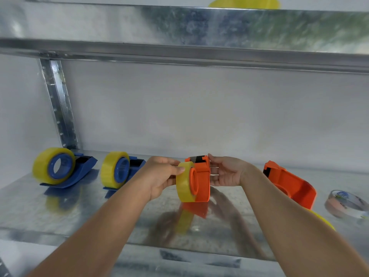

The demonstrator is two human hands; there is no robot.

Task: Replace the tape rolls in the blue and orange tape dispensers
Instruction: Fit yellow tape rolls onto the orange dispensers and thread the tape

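An orange tape dispenser (203,179) stands upright mid-shelf with a yellow tape roll (184,181) partly on its hub. My left hand (159,176) grips the roll from the left, thumb over its top. My right hand (225,172) holds the dispenser's right side near the cutter. Two blue dispensers (83,168) (137,163) at the left each carry a yellow roll (43,166) (109,169). A second orange dispenser (289,184) with no roll on it lies at the right.
A nearly used-up tape roll (347,203) lies at the far right of the metal shelf (79,214). Another yellow roll (323,220) peeks out behind my right forearm. An upper shelf (179,37) hangs overhead with a yellow object (243,3) on it.
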